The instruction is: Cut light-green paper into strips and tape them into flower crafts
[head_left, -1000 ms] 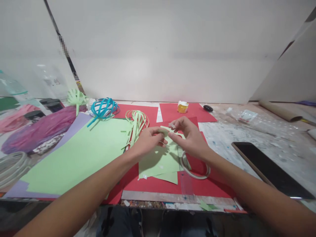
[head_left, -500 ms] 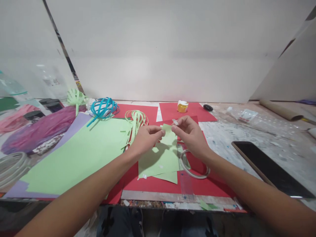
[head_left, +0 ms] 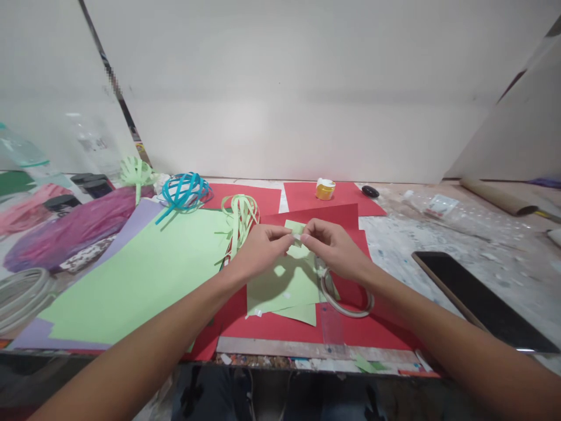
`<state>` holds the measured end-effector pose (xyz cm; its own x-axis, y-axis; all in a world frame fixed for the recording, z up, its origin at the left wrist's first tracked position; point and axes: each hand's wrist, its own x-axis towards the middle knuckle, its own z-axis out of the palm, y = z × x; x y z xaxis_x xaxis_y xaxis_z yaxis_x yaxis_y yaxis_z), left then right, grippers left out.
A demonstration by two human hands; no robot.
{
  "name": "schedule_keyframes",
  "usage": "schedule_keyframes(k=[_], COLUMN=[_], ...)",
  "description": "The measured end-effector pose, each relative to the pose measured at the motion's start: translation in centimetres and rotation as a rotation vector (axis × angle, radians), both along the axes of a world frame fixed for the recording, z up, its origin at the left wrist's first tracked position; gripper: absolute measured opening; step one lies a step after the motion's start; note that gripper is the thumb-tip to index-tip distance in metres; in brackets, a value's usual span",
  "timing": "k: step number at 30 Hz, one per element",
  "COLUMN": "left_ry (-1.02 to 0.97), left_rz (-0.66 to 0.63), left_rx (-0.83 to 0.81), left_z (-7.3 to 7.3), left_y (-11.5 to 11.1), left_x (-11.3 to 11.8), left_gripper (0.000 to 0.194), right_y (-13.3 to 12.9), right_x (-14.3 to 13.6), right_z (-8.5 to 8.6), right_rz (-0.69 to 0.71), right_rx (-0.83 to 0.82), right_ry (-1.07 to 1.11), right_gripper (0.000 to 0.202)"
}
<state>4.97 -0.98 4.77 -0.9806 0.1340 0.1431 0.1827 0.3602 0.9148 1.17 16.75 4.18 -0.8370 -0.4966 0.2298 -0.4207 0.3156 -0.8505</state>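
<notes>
My left hand [head_left: 265, 248] pinches the left side of a small light green paper piece [head_left: 294, 225]. My right hand [head_left: 335, 245] is closed at the paper's right side, thumb and forefinger on a small whitish piece of tape [head_left: 297, 237] that lies against the paper. The fingertips of both hands nearly meet. Below them, light green paper sheets [head_left: 280, 292] lie on red paper [head_left: 280, 332]. A thin white ring-shaped roll [head_left: 357, 314] rests under my right wrist. Left of my left hand stands a looped bundle of green paper strips [head_left: 241, 216].
At left lie a large green sheet [head_left: 144, 280], a blue paper-strip ball [head_left: 186, 190], a pink plastic bag [head_left: 79, 237] and white rings [head_left: 24, 298]. A yellow-and-white jar [head_left: 325, 189] stands at the back. A phone [head_left: 477, 298] and a clear bottle [head_left: 456, 210] lie at right.
My right hand has moved left and slightly down, bringing the whitish tape from above onto the small green paper. My left hand stays nearly in place.
</notes>
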Motion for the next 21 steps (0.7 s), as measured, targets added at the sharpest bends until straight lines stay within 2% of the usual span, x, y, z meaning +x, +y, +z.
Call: schedule_keyframes(k=[6, 21], left_ry=[0.036, -0.005], left_rz=[-0.017, -0.046], left_rx=[-0.067, -0.08], left_z=[-0.34, -0.31], left_y=[-0.03, -0.01], left_x=[-0.06, 0.04], left_gripper=[0.031, 0.029], right_y=[0.06, -0.06], right_x=[-0.03, 0.02], right_z=[-0.03, -0.12], right_rz=[0.008, -0.015], right_rx=[0.04, 0.068], right_ry=[0.026, 0.052], right_gripper=[0.02, 0.013])
